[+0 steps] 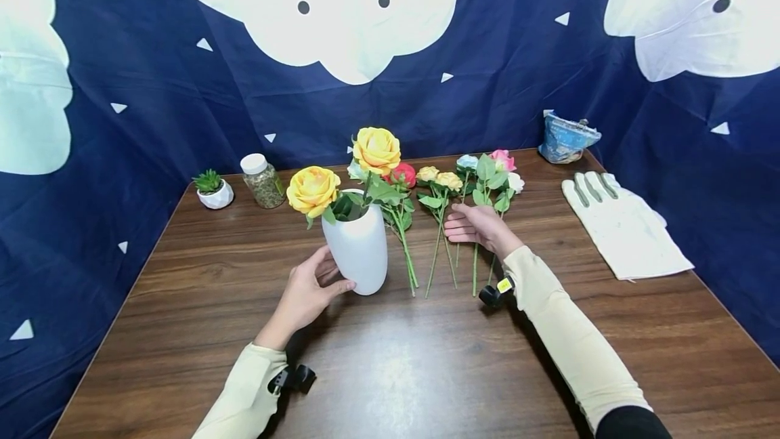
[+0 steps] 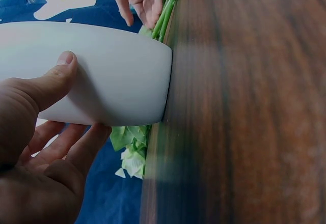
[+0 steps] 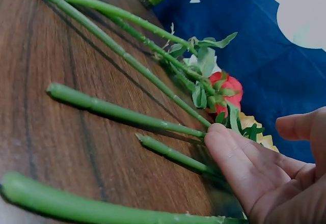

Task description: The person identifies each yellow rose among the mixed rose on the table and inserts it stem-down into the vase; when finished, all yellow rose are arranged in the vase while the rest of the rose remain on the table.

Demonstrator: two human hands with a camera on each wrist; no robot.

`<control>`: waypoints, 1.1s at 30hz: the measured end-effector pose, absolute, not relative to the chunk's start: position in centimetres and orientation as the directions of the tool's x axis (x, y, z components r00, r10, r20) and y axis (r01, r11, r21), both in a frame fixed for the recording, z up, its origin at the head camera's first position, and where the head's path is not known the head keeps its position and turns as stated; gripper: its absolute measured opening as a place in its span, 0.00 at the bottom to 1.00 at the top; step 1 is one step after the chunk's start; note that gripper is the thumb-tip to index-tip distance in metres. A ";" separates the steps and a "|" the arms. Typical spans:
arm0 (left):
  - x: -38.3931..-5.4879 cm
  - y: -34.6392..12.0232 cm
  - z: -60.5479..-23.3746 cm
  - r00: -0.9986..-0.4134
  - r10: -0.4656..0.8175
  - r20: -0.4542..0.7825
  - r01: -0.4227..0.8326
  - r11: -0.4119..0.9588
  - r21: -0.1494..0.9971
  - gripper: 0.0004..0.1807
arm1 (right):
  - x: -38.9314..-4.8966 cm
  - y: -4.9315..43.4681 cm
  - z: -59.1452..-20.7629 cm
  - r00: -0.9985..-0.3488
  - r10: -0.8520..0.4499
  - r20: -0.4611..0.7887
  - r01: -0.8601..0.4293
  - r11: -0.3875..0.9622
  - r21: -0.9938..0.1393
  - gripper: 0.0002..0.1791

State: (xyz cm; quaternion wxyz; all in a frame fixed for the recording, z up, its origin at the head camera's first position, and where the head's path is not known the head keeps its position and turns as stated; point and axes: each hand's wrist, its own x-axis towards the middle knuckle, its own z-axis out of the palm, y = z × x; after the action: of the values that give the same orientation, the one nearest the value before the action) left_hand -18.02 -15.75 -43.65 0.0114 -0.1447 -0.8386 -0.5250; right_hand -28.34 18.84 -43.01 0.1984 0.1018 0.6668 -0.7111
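Note:
A white vase [image 1: 356, 249] stands on the table with two yellow roses [image 1: 376, 150] in its mouth. My left hand [image 1: 309, 290] holds its lower left side, the thumb [image 2: 56, 76] across the front and the fingers around the far side. To the right of the vase, my right hand [image 1: 481, 225] reaches over the artificial flowers with its fingers extended and nothing gripped. Its fingertips are by the stems [image 3: 127, 114] of the small yellow flowers [image 1: 449, 180]. A red flower [image 1: 402, 175] lies between vase and right hand; a pink flower [image 1: 502, 160] lies beyond the hand.
A small potted succulent [image 1: 213, 192] and a jar with a white lid [image 1: 263, 181] stand at the back left. At the back right is a crumpled blue bag [image 1: 565, 139], with white gloves [image 1: 624, 229] nearer. A dark blue cloth hangs behind the wooden table [image 1: 390, 371].

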 end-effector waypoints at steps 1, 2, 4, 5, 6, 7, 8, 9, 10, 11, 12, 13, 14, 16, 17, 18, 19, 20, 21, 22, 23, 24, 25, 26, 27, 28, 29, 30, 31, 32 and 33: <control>-18.0 -15.8 -43.7 -0.958 0.231 0.171 0.254 0.405 0.878 0.34 | -28.5 18.7 -43.1 -0.898 -0.146 -0.414 0.421 -0.020 -0.907 0.29; -18.0 -15.8 -43.7 -0.958 0.231 0.171 0.254 0.404 0.879 0.34 | -28.6 18.6 -43.2 -0.896 -0.146 -0.418 0.424 -0.005 -0.906 0.28; -18.0 -15.9 -43.7 -0.957 0.233 0.172 0.256 0.403 0.879 0.34 | -28.8 18.5 -43.3 -0.892 -0.144 -0.428 0.429 0.023 -0.903 0.28; -18.0 -15.9 -43.8 -0.957 0.234 0.172 0.256 0.403 0.879 0.34 | -28.9 18.4 -43.3 -0.890 -0.143 -0.432 0.431 0.041 -0.902 0.28; -18.0 -15.9 -43.8 -0.957 0.234 0.172 0.257 0.403 0.878 0.34 | -29.1 18.3 -43.4 -0.889 -0.143 -0.435 0.431 0.056 -0.901 0.28; -18.0 -15.9 -43.8 -0.957 0.233 0.174 0.258 0.403 0.878 0.34 | -29.2 18.3 -43.4 -0.889 -0.140 -0.436 0.430 0.070 -0.900 0.27; -18.0 -15.9 -43.7 -0.957 0.232 0.175 0.258 0.402 0.879 0.34 | -29.3 18.2 -43.5 -0.891 -0.139 -0.433 0.426 0.080 -0.901 0.27; -18.0 -15.8 -43.7 -0.957 0.230 0.176 0.258 0.401 0.879 0.34 | -29.4 18.2 -43.5 -0.893 -0.137 -0.429 0.421 0.088 -0.903 0.26; -18.0 -15.8 -43.7 -0.957 0.229 0.177 0.258 0.400 0.880 0.34 | -29.5 18.1 -43.6 -0.896 -0.135 -0.423 0.413 0.097 -0.905 0.26; -18.0 -15.8 -43.7 -0.958 0.228 0.177 0.257 0.398 0.881 0.34 | -29.5 18.1 -43.6 -0.900 -0.130 -0.416 0.405 0.106 -0.908 0.25; -18.0 -15.8 -43.7 -0.958 0.227 0.176 0.256 0.396 0.882 0.34 | -29.6 18.0 -43.7 -0.904 -0.127 -0.409 0.397 0.112 -0.911 0.24; -18.0 -15.8 -43.7 -0.958 0.227 0.175 0.254 0.394 0.883 0.35 | -29.6 18.0 -43.8 -0.907 -0.122 -0.403 0.390 0.116 -0.913 0.22; -17.9 -15.8 -43.8 -0.958 0.227 0.173 0.252 0.391 0.885 0.35 | -29.7 17.9 -43.8 -0.910 -0.115 -0.399 0.386 0.121 -0.915 0.21; -17.9 -15.7 -43.8 -0.959 0.228 0.170 0.250 0.389 0.887 0.35 | -29.7 17.7 -43.9 -0.913 -0.099 -0.396 0.382 0.131 -0.915 0.17; -17.9 -15.8 -43.8 -0.959 0.228 0.169 0.248 0.388 0.887 0.35 | -29.6 17.7 -43.9 -0.915 -0.092 -0.393 0.379 0.137 -0.915 0.14; -17.9 -15.8 -43.8 -0.959 0.228 0.169 0.248 0.387 0.888 0.35 | -29.6 17.6 -43.9 -0.918 -0.084 -0.388 0.374 0.144 -0.916 0.13; -18.0 -15.8 -43.8 -0.959 0.228 0.170 0.249 0.386 0.888 0.35 | -29.5 17.5 -43.9 -0.921 -0.078 -0.381 0.367 0.153 -0.918 0.12; -18.0 -15.8 -43.8 -0.959 0.227 0.170 0.249 0.386 0.888 0.35 | -29.5 17.3 -43.8 -0.924 -0.070 -0.376 0.361 0.162 -0.918 0.12; -18.0 -15.8 -43.8 -0.959 0.228 0.171 0.250 0.385 0.888 0.35 | -29.4 17.2 -43.7 -0.926 -0.067 -0.371 0.355 0.170 -0.919 0.13; -18.0 -15.8 -43.8 -0.958 0.228 0.171 0.250 0.385 0.888 0.35 | -29.4 17.1 -43.6 -0.928 -0.061 -0.367 0.351 0.182 -0.918 0.14; -18.0 -15.8 -43.8 -0.958 0.228 0.172 0.251 0.386 0.888 0.35 | -29.3 16.9 -43.6 -0.930 -0.055 -0.365 0.348 0.196 -0.917 0.15; -18.0 -15.8 -43.8 -0.958 0.228 0.171 0.251 0.388 0.887 0.35 | -29.3 16.8 -43.5 -0.930 -0.046 -0.364 0.348 0.207 -0.914 0.16; -18.0 -15.8 -43.8 -0.958 0.229 0.171 0.251 0.391 0.885 0.35 | -29.3 16.7 -43.5 -0.930 -0.039 -0.366 0.350 0.216 -0.912 0.17; -18.0 -15.8 -43.8 -0.958 0.229 0.171 0.252 0.393 0.884 0.35 | -29.3 16.6 -43.4 -0.929 -0.032 -0.369 0.354 0.224 -0.908 0.17; -18.0 -15.8 -43.8 -0.958 0.230 0.171 0.253 0.395 0.883 0.35 | -29.4 16.5 -43.4 -0.928 -0.030 -0.370 0.354 0.231 -0.906 0.17; -18.0 -15.8 -43.8 -0.958 0.231 0.171 0.253 0.396 0.883 0.35 | -29.4 16.5 -43.3 -0.927 -0.023 -0.373 0.357 0.240 -0.903 0.18; -18.0 -15.8 -43.8 -0.957 0.231 0.172 0.255 0.397 0.882 0.35 | -29.4 16.4 -43.3 -0.927 -0.020 -0.373 0.357 0.247 -0.901 0.17; -18.0 -15.8 -43.8 -0.957 0.232 0.172 0.255 0.398 0.881 0.35 | -29.4 16.4 -43.3 -0.927 -0.018 -0.373 0.357 0.250 -0.900 0.17; -18.0 -15.8 -43.8 -0.957 0.233 0.173 0.256 0.398 0.881 0.35 | -29.4 16.4 -43.2 -0.928 -0.018 -0.372 0.356 0.254 -0.899 0.17; -18.0 -15.8 -43.8 -0.957 0.233 0.173 0.256 0.397 0.881 0.35 | -29.4 16.3 -43.2 -0.929 -0.018 -0.371 0.354 0.257 -0.899 0.17; -18.0 -15.8 -43.8 -0.958 0.232 0.171 0.254 0.398 0.882 0.35 | -29.3 16.3 -43.1 -0.930 -0.018 -0.368 0.351 0.263 -0.899 0.18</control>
State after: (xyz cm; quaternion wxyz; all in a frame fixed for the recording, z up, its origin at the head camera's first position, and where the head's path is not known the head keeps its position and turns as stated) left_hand -18.04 -15.82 -43.78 0.0105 -0.1452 -0.8360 -0.5291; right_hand -29.32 16.32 -43.13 0.1540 0.1067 0.7794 -0.5978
